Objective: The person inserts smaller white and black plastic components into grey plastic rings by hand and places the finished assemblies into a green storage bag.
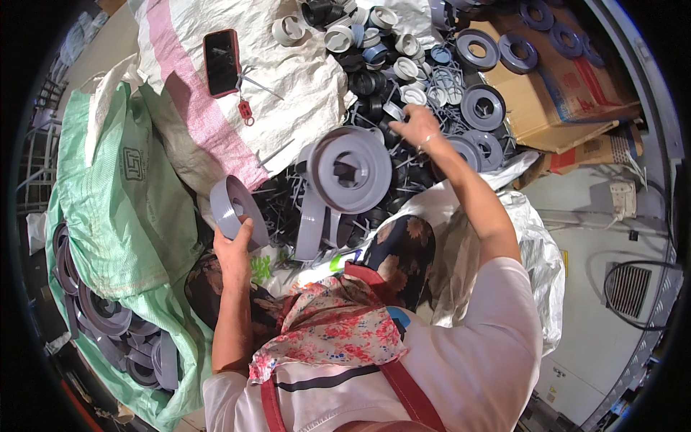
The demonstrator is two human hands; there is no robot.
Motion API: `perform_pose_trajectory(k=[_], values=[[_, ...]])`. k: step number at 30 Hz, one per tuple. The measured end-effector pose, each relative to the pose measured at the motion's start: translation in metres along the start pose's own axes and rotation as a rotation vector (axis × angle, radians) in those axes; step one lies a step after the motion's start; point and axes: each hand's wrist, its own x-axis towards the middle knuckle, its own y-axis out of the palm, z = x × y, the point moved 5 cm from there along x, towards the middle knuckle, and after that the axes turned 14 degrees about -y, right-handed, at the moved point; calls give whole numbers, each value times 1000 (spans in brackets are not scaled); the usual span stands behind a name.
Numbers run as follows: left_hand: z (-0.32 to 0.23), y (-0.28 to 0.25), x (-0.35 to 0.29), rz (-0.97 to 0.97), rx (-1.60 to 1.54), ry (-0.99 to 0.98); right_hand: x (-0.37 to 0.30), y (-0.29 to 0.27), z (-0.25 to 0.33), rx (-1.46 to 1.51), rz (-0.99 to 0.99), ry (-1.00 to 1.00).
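My left hand (232, 252) grips a grey plastic ring disc (229, 207) by its lower edge, held upright near my lap. My right hand (419, 126) reaches forward into a heap of grey and black plastic parts (374, 86), fingers closed around a small grey piece among thin grey plastic sprues. A larger grey flanged disc (350, 169) leans on edge between the two hands, with more grey discs (314, 219) stacked below it.
A red phone (221, 62) lies on a white and pink woven sack (216, 108). A green sack (115, 201) at the left holds several grey discs (108, 313). Cardboard (554, 93) at the upper right carries grey rings (482, 106). White plastic sheet (536, 245) lies at the right.
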Motion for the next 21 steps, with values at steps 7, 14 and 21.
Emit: perform_pose_trajectory(k=[7, 14, 21], values=[[2, 12, 6, 42, -49, -77, 50, 75, -67, -152, 120, 336], [5, 7, 0, 59, -82, -72, -8, 70, -40, -91, -98, 109], [-11, -1, -30, 33, -70, 31, -73, 16, 42, -11, -197, 0]])
